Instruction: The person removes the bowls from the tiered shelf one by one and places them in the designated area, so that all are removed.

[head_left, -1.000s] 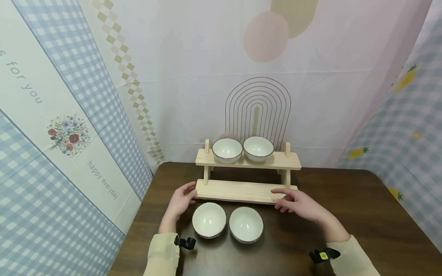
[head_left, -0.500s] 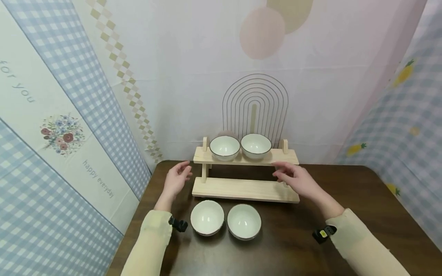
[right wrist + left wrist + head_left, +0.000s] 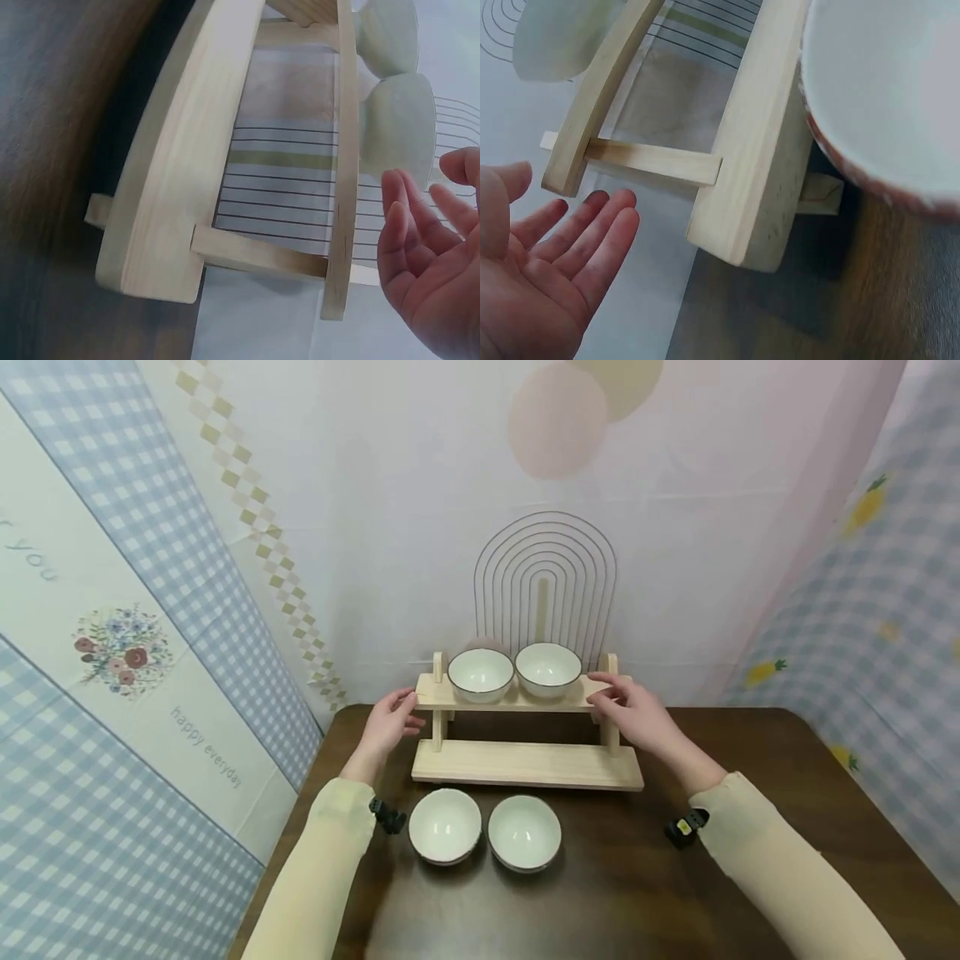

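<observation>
- At the centre of the head view: one two-tier wooden rack (image 3: pixel 527 762), pale and unpainted, is standing upright near the far edge of the brown table (image 3: pixel 600 885).
- Upper shelf: two white, dark-rimmed bowls, the rear left bowl (image 3: pixel 481 673) and the rear right bowl (image 3: pixel 548 667), are sitting side by side, mouths up; whether their rims are touching, cannot tell.
- Before the lower shelf: two more, the front left bowl (image 3: pixel 446 827) and the front right bowl (image 3: pixel 524 832), are resting on the tabletop, mouths up, just beside each other.
- Left hand (image 3: pixel 390 720): is hovering at the left end of the upper shelf, palm turned inward, fingers relaxed and gripping nothing; contact with the wood, cannot tell.
- Right hand (image 3: pixel 628 703): is hovering at the right end of the same shelf, fingers loosely bent and holding nothing, tips lying near the rear right bowl.
- Wrists: black straps, the left strap (image 3: pixel 387 816) and the right strap (image 3: pixel 686 828), are showing beside cream sleeves (image 3: pixel 787 860).
- Behind: a pale backdrop cloth (image 3: pixel 405 543) is hanging, printed with nested arches.
- Sides: a blue-checked left cloth (image 3: pixel 217 693) is bearing flowers and lettering; a checked right cloth (image 3: pixel 832 627) is bearing yellow fruit.
</observation>
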The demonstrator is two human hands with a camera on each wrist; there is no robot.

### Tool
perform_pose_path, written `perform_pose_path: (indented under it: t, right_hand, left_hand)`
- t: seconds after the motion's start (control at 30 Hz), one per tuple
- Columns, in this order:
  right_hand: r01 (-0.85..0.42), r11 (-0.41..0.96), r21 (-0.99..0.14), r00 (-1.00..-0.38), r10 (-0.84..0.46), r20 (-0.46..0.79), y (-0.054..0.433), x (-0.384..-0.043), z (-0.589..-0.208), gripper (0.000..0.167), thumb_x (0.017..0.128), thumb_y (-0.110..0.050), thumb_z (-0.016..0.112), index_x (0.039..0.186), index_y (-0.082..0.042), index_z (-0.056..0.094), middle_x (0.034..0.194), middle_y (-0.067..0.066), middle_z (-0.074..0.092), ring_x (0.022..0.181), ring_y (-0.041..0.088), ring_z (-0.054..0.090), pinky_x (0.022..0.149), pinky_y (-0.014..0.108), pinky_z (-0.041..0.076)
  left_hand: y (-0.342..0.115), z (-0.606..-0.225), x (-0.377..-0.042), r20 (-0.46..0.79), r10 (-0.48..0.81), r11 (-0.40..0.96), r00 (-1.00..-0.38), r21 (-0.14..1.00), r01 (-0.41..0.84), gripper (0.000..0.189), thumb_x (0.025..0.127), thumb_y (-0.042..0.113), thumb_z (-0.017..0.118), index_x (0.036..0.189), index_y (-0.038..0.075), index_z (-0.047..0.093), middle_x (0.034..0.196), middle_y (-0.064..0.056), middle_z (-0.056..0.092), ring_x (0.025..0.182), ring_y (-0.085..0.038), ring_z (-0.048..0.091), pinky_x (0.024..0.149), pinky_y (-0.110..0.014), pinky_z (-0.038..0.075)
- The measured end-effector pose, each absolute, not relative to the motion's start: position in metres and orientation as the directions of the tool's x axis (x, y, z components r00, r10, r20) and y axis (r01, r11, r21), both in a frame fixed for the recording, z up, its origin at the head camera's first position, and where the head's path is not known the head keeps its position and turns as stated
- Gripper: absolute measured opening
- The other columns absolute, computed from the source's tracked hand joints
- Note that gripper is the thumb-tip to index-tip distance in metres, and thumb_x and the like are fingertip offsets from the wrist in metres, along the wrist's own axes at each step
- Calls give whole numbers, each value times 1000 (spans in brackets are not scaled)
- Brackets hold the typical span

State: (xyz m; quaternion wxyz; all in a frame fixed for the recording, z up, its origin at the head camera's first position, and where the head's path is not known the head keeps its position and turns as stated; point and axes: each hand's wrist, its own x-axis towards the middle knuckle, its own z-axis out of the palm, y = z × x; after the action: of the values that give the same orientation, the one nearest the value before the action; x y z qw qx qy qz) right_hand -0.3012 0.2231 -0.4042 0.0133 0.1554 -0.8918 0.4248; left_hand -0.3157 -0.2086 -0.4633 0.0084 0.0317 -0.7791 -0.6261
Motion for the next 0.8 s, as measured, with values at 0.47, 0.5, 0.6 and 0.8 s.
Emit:
perform_pose_path:
  t: [0.47, 0.5, 0.6, 0.8]
  right_hand:
    - [-177, 581, -795, -976, -209, 65, 200, -316, -404, 66, 112, -39, 50, 167, -5, 33, 117, 17, 77, 99, 29, 75, 87, 46, 61]
    - [-163, 573, -803, -979, -197, 57, 198, -316, -403, 67, 112, -40, 49, 167, -6, 32, 117, 17, 77, 99, 29, 75, 88, 46, 60]
    - [-136, 545, -828, -982, -182, 41, 193, -316, -400, 69, 113, -42, 47, 168, -5, 29, 117, 19, 77, 97, 28, 75, 84, 42, 60]
    - [-101, 503, -859, -987, -159, 23, 186, -316, -397, 72, 114, -43, 47, 170, -4, 22, 112, 22, 77, 89, 24, 75, 69, 26, 55]
  left_hand:
    - [-204, -456, -324, -24, -45, 139, -999, 990, -30, 52, 113, 15, 55, 162, 4, 43, 138, -30, 61, 105, -42, 72, 80, -34, 65]
    - [-205, -456, -324, -28, -42, 140, -999, 990, -34, 52, 113, 14, 56, 162, 4, 43, 137, -30, 61, 108, -45, 72, 80, -34, 65]
    - [-206, -455, -325, -47, -37, 141, -998, 989, -52, 53, 112, 12, 56, 163, 6, 42, 137, -31, 62, 111, -47, 71, 78, -32, 65]
    - [-204, -448, -328, -68, -12, 195, -998, 978, -69, 55, 112, 12, 54, 165, 8, 39, 137, -31, 61, 107, -43, 73, 79, -38, 66]
